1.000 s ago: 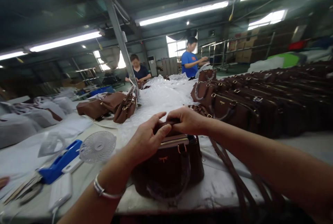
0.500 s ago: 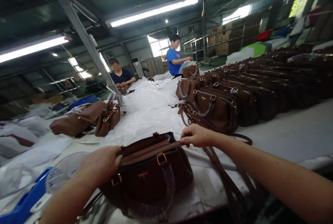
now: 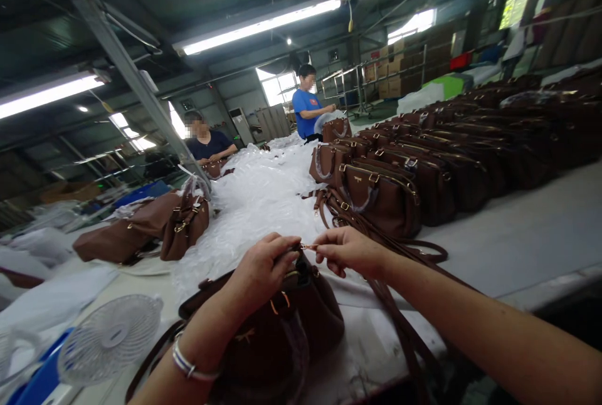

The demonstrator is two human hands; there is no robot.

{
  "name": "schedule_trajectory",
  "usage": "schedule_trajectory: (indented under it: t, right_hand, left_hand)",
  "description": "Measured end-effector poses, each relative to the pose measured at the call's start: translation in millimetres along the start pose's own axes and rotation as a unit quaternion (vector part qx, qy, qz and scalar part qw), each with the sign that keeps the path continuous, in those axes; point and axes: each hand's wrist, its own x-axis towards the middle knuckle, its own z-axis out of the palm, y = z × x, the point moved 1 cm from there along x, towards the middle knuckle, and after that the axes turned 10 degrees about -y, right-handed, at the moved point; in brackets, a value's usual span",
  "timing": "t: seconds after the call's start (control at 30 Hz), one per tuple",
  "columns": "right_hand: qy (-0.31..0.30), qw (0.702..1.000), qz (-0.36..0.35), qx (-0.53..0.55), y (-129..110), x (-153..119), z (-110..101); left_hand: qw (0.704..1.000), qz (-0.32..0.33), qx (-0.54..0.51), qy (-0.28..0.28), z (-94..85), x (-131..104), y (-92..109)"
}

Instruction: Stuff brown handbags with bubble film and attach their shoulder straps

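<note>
A dark brown handbag (image 3: 324, 311) stands upright close in front of me, with a small gold dragonfly emblem and wrapped handles. My left hand (image 3: 268, 267) reaches across its top, fingers closed on the far right end of the rim. Just beside it, my right hand (image 3: 348, 251) pinches a small gold zipper pull (image 3: 308, 246) between thumb and fingertips. My left forearm covers much of the opening. Brown straps (image 3: 399, 323) hang over the table edge under my right forearm.
Rows of similar brown handbags (image 3: 380, 198) fill the right side. A heap of clear plastic wrapping (image 3: 258, 185) lies mid-table. More brown bags (image 3: 141, 226) and a white fan (image 3: 113, 339) are at left. Two co-workers, one in a blue shirt (image 3: 308, 107), handle bags farther off.
My left hand has moved right from the bag's left end to its right end. My right hand has gone from the rim strip to the zipper pull. The bag's opening looks narrower.
</note>
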Motion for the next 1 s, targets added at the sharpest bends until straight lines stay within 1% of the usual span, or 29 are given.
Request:
schedule_trajectory:
  t: [0.07,0.13,0.23,0.3,0.4,0.47,0.5,0.57,0.63,0.67,0.7,0.73,0.8,0.9,0.93,1.0]
  right_hand:
    - [0.021,1.000,-0.002,-0.009,3,-5,-2]
    - [0.044,0.999,-0.009,-0.004,4,-5,1]
    - [0.061,0.998,-0.018,0.007,6,-2,8]
    - [0.063,0.998,-0.022,0.007,8,0,10]
    - [0.061,0.998,-0.021,0.001,12,-1,11]
    - [0.066,0.997,-0.036,-0.013,14,-3,10]
    - [0.067,0.996,-0.053,-0.036,15,-5,10]
    - [0.073,0.982,-0.108,-0.134,13,-9,8]
    - [0.085,0.947,-0.161,-0.263,10,-12,8]
    - [0.095,0.928,-0.176,-0.315,8,-12,7]
    - [0.106,0.915,-0.181,-0.344,6,-12,7]
    - [0.116,0.913,-0.176,-0.350,5,-11,6]
    - [0.122,0.932,-0.146,-0.310,5,-7,6]
    - [0.101,0.973,-0.080,-0.190,13,-3,4]
    - [0.100,0.981,-0.058,-0.158,18,-3,3]
    - [0.115,0.985,-0.024,-0.124,30,-5,3]
  left_hand:
    - [1.000,-0.001,0.014,-0.007,-1.1,1,-1]
    - [0.999,0.009,0.036,-0.013,0.3,4,3]
    - [0.994,0.031,0.099,-0.026,5.0,11,10]
    - [0.984,0.040,0.169,-0.042,7.5,15,13]
    - [0.956,0.041,0.282,-0.071,8.8,18,15]
    - [0.945,0.033,0.312,-0.088,8.8,20,15]
    - [0.948,0.028,0.305,-0.090,8.8,20,14]
    - [0.962,0.023,0.259,-0.086,8.9,21,15]
    - [0.972,0.024,0.217,-0.081,9.3,21,15]
    - [0.973,0.025,0.213,-0.082,9.5,21,16]
    - [0.971,0.023,0.223,-0.084,9.6,21,17]
    - [0.965,0.021,0.245,-0.086,9.3,22,17]
    - [0.947,0.021,0.305,-0.097,8.1,23,19]
    - [0.916,0.040,0.376,-0.135,5.5,25,23]
    - [0.909,0.045,0.387,-0.148,4.7,25,23]
    - [0.903,0.047,0.395,-0.162,3.6,27,25]
